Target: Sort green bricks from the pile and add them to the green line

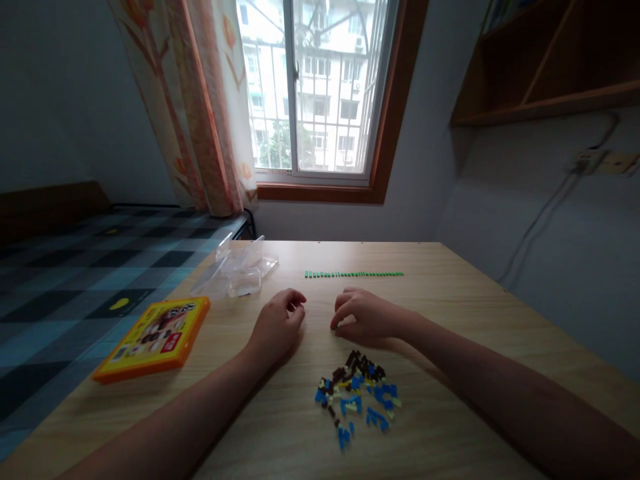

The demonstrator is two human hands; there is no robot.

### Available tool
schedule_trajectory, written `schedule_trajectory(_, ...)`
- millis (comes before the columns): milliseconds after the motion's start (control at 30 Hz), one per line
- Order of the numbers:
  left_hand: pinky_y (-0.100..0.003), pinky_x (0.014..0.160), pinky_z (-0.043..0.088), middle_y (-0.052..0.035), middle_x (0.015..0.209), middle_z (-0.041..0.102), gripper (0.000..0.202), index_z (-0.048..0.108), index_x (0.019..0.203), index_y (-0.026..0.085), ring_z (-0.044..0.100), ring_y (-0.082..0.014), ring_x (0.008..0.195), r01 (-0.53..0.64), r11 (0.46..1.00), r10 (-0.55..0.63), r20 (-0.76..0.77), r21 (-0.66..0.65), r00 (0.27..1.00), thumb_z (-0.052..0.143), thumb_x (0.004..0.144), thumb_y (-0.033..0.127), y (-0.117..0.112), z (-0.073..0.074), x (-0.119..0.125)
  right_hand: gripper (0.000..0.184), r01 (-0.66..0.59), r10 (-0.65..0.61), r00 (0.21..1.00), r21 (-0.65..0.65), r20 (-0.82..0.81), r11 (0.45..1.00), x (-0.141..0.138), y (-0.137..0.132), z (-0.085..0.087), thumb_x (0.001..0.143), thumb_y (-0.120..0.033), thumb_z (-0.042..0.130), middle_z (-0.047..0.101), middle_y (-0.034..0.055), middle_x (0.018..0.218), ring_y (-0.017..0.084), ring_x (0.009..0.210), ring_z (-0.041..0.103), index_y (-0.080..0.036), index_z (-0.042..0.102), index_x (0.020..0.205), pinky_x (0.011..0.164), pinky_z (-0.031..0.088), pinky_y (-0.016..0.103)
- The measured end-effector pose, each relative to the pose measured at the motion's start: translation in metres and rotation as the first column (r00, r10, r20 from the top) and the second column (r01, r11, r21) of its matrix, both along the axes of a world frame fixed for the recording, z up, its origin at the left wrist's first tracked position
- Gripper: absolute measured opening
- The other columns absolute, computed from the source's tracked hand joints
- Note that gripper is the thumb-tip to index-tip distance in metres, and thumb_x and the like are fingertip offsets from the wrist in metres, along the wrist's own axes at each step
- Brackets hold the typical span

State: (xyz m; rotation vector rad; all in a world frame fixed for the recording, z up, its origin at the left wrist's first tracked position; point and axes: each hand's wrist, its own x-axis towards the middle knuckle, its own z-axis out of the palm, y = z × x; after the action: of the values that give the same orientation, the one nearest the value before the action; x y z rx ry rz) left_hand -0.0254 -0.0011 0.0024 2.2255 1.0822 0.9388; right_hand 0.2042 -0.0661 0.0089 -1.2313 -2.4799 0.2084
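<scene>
My right hand (361, 312) is closed in a pinch just above the table, its fingertips on a tiny green brick (335, 328). To its left, my left hand (281, 321) rests on the table with fingers curved and a gap between thumb and forefinger; nothing shows in it. Beyond both hands runs a long row of small green bricks (354, 274). Nearer to me lies a loose pile of small building bricks (357, 383) in dark brown, blue, cream and yellow, with a few blue pieces (377, 419) at its front edge.
An orange and yellow box (155, 337) lies on the table (435, 400) at the left. Behind it stand clear plastic trays or packaging (245, 267). A bed with a checked cover (65, 287) adjoins the left side. The window (320, 100) and a wall shelf (545, 67) are farther back.
</scene>
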Motion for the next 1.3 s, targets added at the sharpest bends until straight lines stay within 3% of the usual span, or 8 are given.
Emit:
schedule_trajectory(133,-0.033,0.073,0.047,-0.0036,0.083,0.068,0.016,0.064,0.086,0.018,0.061,-0.0197,0.076,0.003,1.000,-0.003,-0.002,0.003,1.000,0.050,0.079,0.022,0.000,0.001,0.000,0.006,-0.013,0.013,0.999,-0.005,-0.046,1.000,-0.004,0.000,-0.001,0.083,-0.027,0.075,0.068,0.0028,0.083,0.015,0.081,0.056,-0.025,0.079,0.088,0.080,0.043,0.029)
schedule_trajectory(267,-0.033,0.074,0.048,-0.0033,0.082,0.068,0.016,0.064,0.085,0.019,0.061,-0.0197,0.075,-0.001,1.000,0.001,-0.003,-0.006,1.000,0.050,0.078,0.022,0.000,0.000,0.000,0.011,-0.013,0.019,0.984,0.035,-0.178,0.999,0.006,0.003,0.013,0.087,-0.030,0.071,0.069,0.0046,0.085,0.014,0.082,0.060,-0.023,0.079,0.089,0.078,0.046,0.027)
schedule_trajectory(400,-0.033,0.073,0.048,-0.0034,0.081,0.067,0.017,0.065,0.086,0.019,0.062,-0.0200,0.075,-0.001,1.000,0.001,0.003,-0.005,1.000,0.050,0.078,0.024,0.002,-0.001,0.000,0.019,0.233,-0.193,0.947,0.133,-0.258,0.964,0.061,0.013,0.033,0.089,-0.036,0.067,0.071,0.0057,0.088,0.014,0.080,0.062,-0.020,0.078,0.089,0.076,0.047,0.027)
schedule_trajectory(500,-0.033,0.073,0.048,-0.0036,0.080,0.067,0.018,0.065,0.085,0.019,0.062,-0.0205,0.075,0.002,1.000,-0.002,0.005,0.002,1.000,0.050,0.078,0.025,0.002,-0.001,-0.001,0.022,0.485,-0.451,0.864,0.128,-0.222,0.865,0.125,0.017,0.030,0.087,-0.037,0.066,0.073,0.0060,0.090,0.014,0.073,0.061,-0.020,0.079,0.091,0.070,0.045,0.025)
schedule_trajectory(600,-0.033,0.072,0.048,-0.0035,0.080,0.067,0.018,0.065,0.085,0.019,0.062,-0.0203,0.075,-0.005,1.000,0.005,0.004,-0.006,1.000,0.050,0.078,0.026,0.002,-0.001,-0.001,0.022,0.742,-0.729,0.667,0.049,-0.155,0.668,0.182,0.012,0.011,0.082,-0.036,0.066,0.075,0.0049,0.089,0.017,0.077,0.063,-0.021,0.080,0.091,0.073,0.045,0.026)
schedule_trajectory(733,-0.033,0.071,0.047,-0.0035,0.081,0.066,0.020,0.065,0.086,0.019,0.061,-0.0203,0.074,-0.005,1.000,0.005,0.000,-0.014,1.000,0.049,0.078,0.028,0.003,-0.001,-0.001,0.027,0.833,-0.827,0.545,-0.029,-0.139,0.553,0.218,0.003,-0.020,0.079,-0.035,0.065,0.075,0.0075,0.080,0.019,0.072,0.065,-0.017,0.080,0.092,0.067,0.045,0.028)
schedule_trajectory(900,-0.033,0.071,0.047,-0.0035,0.081,0.065,0.021,0.065,0.085,0.019,0.061,-0.0205,0.074,0.006,1.000,-0.006,-0.012,-0.012,1.000,0.049,0.077,0.029,0.005,-0.003,-0.002,0.030,0.830,-0.836,0.530,-0.112,-0.144,0.546,0.222,0.009,-0.041,0.080,-0.038,0.065,0.076,0.0066,0.086,0.019,0.077,0.067,-0.018,0.080,0.097,0.069,0.047,0.027)
schedule_trajectory(1300,-0.033,0.071,0.046,-0.0038,0.081,0.065,0.022,0.065,0.083,0.019,0.061,-0.0208,0.075,0.015,1.000,-0.015,-0.039,-0.001,0.999,0.047,0.077,0.030,0.006,-0.003,-0.002,0.042,0.795,-0.809,0.546,-0.171,-0.219,0.583,0.238,0.006,-0.051,0.079,-0.043,0.064,0.075,0.0092,0.093,0.020,0.080,0.066,-0.015,0.078,0.107,0.071,0.047,0.027)
